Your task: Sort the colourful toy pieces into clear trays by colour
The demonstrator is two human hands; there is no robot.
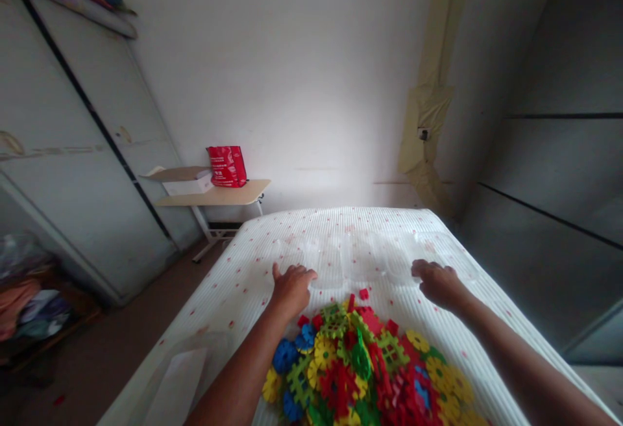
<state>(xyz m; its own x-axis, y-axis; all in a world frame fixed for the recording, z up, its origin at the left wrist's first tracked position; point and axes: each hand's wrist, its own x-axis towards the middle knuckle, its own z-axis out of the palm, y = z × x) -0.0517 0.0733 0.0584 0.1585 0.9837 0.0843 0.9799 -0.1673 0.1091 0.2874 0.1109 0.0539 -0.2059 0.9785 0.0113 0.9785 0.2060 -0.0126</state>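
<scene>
My left hand (293, 285) reaches over the bed with its thumb side at the left end of a clear plastic container (327, 276); its fingers are bent at the rim and one finger sticks out. Across from it, my right hand (440, 283) is curled, fingertips pinched at the edge of another clear container (402, 270). More see-through containers stand in a row between and beyond the hands, their outlines faint against the sheet. Below and between my forearms lies a heap of plastic interlocking toy pieces (341, 374) in red, yellow, green and blue. A single red piece (364, 294) lies just above the heap.
A white ribbed sheet (214, 309) with red spots covers the bed. A clear tub (178, 380) sits beside my left forearm. Behind, a small table (226, 194) bears a red bag (228, 166) and a white box (187, 184). Cabinets flank both sides.
</scene>
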